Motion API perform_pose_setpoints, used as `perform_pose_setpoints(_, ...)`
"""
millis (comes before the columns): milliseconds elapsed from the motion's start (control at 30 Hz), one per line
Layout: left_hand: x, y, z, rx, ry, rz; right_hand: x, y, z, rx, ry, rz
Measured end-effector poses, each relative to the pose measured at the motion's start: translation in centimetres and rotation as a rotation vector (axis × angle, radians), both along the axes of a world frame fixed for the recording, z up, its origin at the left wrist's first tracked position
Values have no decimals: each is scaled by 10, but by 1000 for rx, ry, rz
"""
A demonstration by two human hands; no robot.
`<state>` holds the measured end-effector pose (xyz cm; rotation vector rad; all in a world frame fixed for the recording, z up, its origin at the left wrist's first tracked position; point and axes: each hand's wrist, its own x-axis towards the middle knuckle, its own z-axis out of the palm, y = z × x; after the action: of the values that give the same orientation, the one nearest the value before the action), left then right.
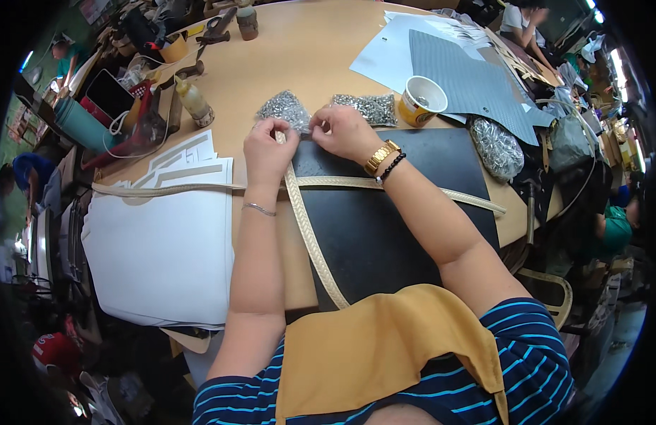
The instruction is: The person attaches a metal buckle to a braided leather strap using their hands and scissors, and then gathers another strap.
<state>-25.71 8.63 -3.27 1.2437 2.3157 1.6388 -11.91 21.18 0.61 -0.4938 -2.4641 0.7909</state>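
My left hand (pixel 269 152) is closed around the upper end of a cream braided strap (pixel 308 234), which hangs down over the black mat (pixel 384 241) toward my apron. My right hand (pixel 349 132) is closed in a pinch just to the right of it; whatever its fingers hold is hidden. Both hands are beside a clear plastic bag of small silver metal pieces (pixel 284 108). A second bag of metal pieces (pixel 367 108) lies behind my right hand. Another braided strap (pixel 342 182) stretches crosswise beneath my forearms, over the mat and the white sheets.
White paper sheets (pixel 158 248) are stacked at left. A yellow-and-white cup (pixel 422 100) and a plastic-wrapped silver bundle (pixel 496 149) stand to the right. A glue bottle (pixel 194 101), hammer (pixel 192 69) and teal tumbler (pixel 83 124) are at left, with grey textured sheets (pixel 462 78) farther back.
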Motion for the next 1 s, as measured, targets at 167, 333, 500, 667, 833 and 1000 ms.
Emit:
perform_pose_setpoints(167,-7,-1,-2,44,5,-59,-17,13,2,22,33,-4)
perform_pose_setpoints(333,1,2,6,6,40,-112,-34,33,-4,-7,-251,55)
perform_pose_setpoints(500,-7,-2,2,61,-226,-59,-48,30,3,-20,-421,-92)
perform_pose_setpoints(667,-23,-7,-1,68,-45,122,-59,33,14,2,-471,28)
perform_pose_setpoints(833,-18,-7,2,95,163,116,-51,43,24,161,-199,286)
perform_pose_setpoints(1000,-9,2,0,6,176,65,-53,54,38,75,-214,215)
